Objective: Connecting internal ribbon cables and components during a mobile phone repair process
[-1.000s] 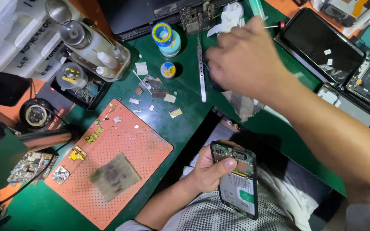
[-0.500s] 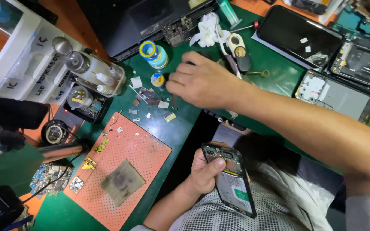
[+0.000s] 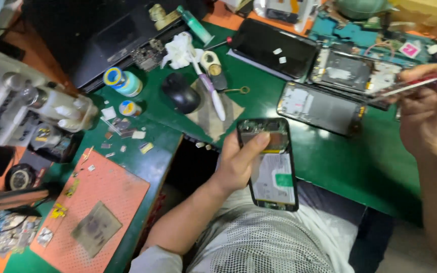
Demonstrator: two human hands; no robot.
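My left hand [image 3: 236,164] grips an opened black phone [image 3: 275,174] from its left side, thumb across the upper part, with the inner parts and a white and green panel facing up. It is held over my lap at the edge of the green bench [image 3: 330,162]. My right hand [image 3: 431,119] is raised at the far right edge, fingers closed on a thin flat reddish tool [image 3: 405,87] that points left over the dismantled phones. The two hands are well apart.
Several dismantled phones [image 3: 322,106] and a black screen [image 3: 274,48] lie at the back right. A black rounded object [image 3: 180,93], a white brush [image 3: 212,96], tape rolls [image 3: 122,81] and small loose parts [image 3: 125,131] sit mid-bench. An orange perforated mat [image 3: 102,202] lies front left.
My right hand has left the small parts at mid-bench and swung to the far right, now holding a thin tool. The phone in my left hand has come up and closer.
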